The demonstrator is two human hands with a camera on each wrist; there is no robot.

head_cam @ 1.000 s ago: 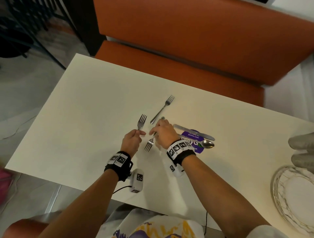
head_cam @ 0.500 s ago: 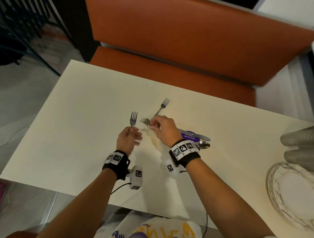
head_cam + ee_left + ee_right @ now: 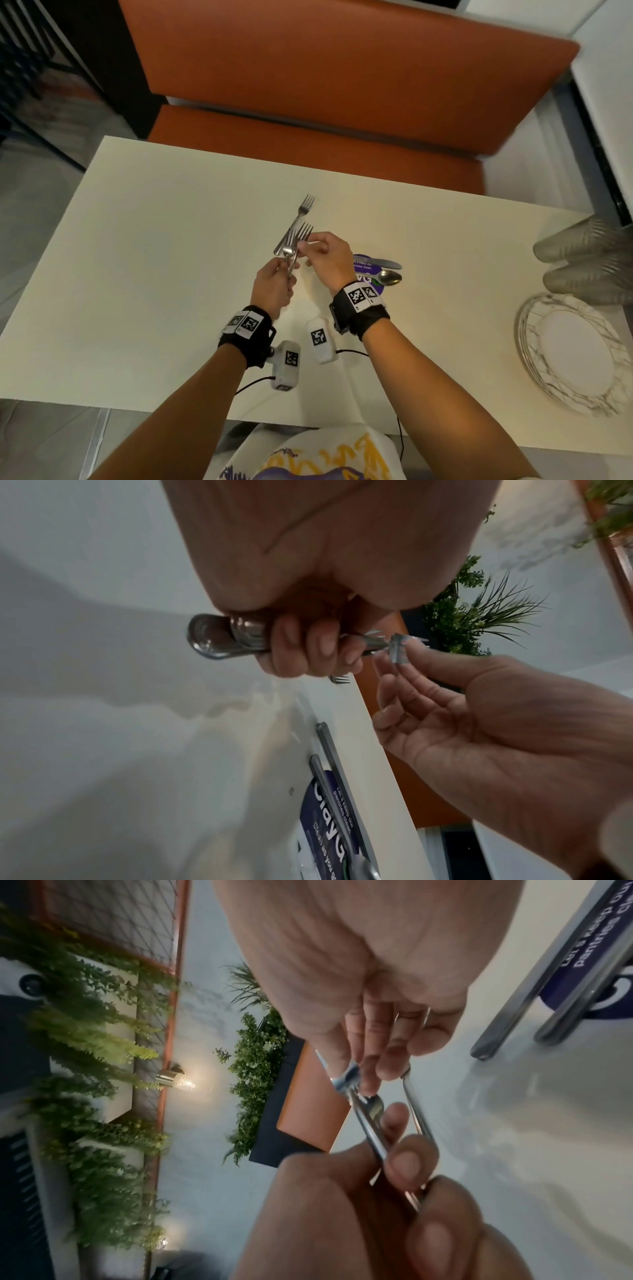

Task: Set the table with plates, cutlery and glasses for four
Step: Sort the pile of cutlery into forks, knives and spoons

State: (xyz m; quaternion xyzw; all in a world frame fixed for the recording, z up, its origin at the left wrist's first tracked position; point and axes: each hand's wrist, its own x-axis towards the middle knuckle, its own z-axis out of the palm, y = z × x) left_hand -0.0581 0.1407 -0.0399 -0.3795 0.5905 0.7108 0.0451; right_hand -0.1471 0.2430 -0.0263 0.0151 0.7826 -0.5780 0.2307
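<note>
Gripping two forks by the handles in the left hand, fingers curling tight round the metal, both handle ends sticking out past the palm in the left wrist view. Holding them lifted just above the desk, tines pointing away from the body toward the orange bench.

Pinching the head of one of those forks with the right hand, thumb and fingers closing narrowly on the tines, the other fingers loosely bent below and touching nothing. Keeping both hands close together over the middle of the desk, the right just beside the left.

Leaving a third fork lying flat on the desk just beyond the hands, tines toward the bench, its handle end passing under the held pair in the head view; touching or apart, cannot tell.

Leaving a knife and a spoon lying side by side across a purple sticker, near the right wrist.

Leaving a stack of plates sitting at the right end of the desk, with glasses lying just beyond it, well apart from both hands.
</note>
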